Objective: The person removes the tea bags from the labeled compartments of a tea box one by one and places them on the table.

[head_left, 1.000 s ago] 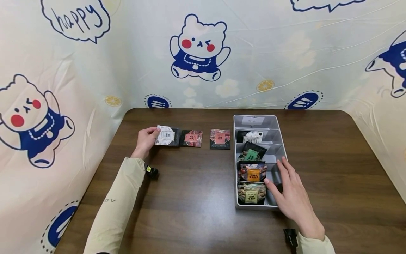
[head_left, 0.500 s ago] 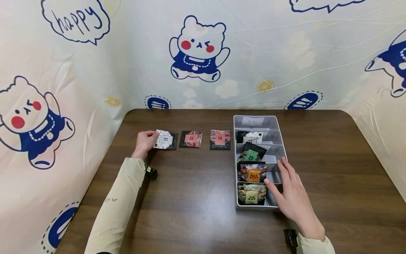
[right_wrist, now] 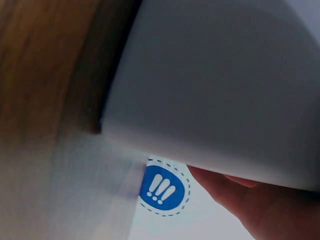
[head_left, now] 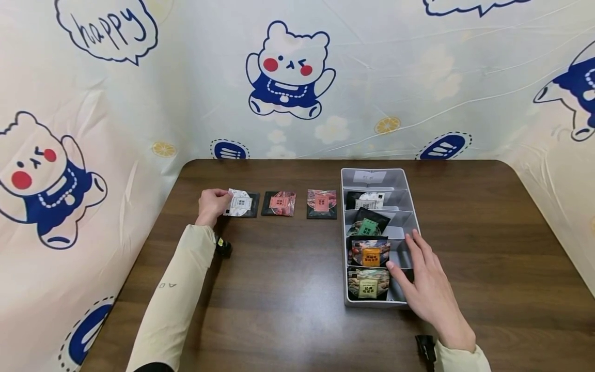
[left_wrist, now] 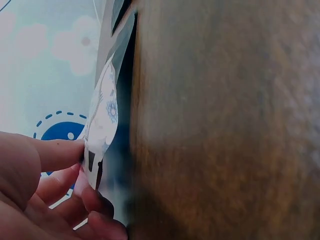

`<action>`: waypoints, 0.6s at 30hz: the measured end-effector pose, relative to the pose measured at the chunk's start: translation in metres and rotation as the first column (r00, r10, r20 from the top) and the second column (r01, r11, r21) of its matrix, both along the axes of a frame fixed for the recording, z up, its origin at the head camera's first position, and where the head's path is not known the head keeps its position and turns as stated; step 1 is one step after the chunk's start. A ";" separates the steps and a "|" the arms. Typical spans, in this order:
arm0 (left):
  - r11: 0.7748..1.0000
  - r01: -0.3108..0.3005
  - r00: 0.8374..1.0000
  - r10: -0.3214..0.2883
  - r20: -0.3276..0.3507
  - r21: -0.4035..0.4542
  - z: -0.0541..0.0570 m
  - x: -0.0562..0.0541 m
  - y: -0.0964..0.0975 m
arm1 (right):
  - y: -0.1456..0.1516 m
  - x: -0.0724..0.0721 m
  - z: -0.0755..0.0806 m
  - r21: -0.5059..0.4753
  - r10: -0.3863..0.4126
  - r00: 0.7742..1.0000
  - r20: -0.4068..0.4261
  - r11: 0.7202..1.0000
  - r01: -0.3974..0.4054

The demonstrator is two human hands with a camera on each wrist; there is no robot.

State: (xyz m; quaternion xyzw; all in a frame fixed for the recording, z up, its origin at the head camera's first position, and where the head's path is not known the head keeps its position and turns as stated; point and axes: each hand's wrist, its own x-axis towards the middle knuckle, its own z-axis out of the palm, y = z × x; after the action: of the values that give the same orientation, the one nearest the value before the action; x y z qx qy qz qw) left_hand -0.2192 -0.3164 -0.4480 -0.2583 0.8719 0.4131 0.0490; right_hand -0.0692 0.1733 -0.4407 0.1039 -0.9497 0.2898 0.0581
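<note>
In the head view my left hand [head_left: 213,205] pinches the left end of a white-and-black sachet [head_left: 241,203] at the table's far left. Thumb and fingertips grip its edge in the left wrist view, where the sachet [left_wrist: 103,117] shows nearly edge-on, close over the tabletop. To its right lie two red-and-black sachets, the nearer-by one [head_left: 280,203] and another [head_left: 322,203] closer to the box. My right hand [head_left: 432,289] rests over the right rim of a grey divided box [head_left: 345,232], fingers extended and thumb reaching across the inside. The box wall [right_wrist: 210,90] fills much of the right wrist view.
Inside the box, front to back, lie a yellow-green-labelled sachet [head_left: 369,284], an orange-labelled one [head_left: 370,253], a green-labelled one [head_left: 369,225] and a white-and-black one [head_left: 369,200]. A paper label [head_left: 369,176] marks the far end. A printed curtain [head_left: 372,77] hangs behind the table.
My left hand has drawn the white-and-black sachet slightly left and toward me, opening a small gap from the red one beside it. The right hand has stayed in place.
</note>
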 end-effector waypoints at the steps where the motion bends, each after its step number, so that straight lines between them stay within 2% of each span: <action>1: 1.000 0.002 1.000 -0.002 -0.002 -0.002 0.000 0.000 0.000 | 0.000 0.000 0.000 0.001 0.000 1.000 -0.001 1.000 0.000; 7: 1.000 -0.002 0.999 0.001 -0.033 -0.027 -0.001 -0.002 0.001 | 0.000 0.000 0.000 -0.002 0.002 1.000 -0.005 1.000 -0.002; 18: 0.999 -0.027 0.999 0.026 -0.032 -0.029 -0.001 -0.004 0.003 | 0.000 0.000 0.000 -0.006 0.006 1.000 -0.012 1.000 -0.006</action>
State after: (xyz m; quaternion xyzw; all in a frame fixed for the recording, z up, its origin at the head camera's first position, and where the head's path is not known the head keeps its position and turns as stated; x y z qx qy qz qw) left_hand -0.2230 -0.3136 -0.4491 -0.2640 0.8751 0.4049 0.0257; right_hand -0.0691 0.1733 -0.4410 0.1084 -0.9482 0.2920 0.0630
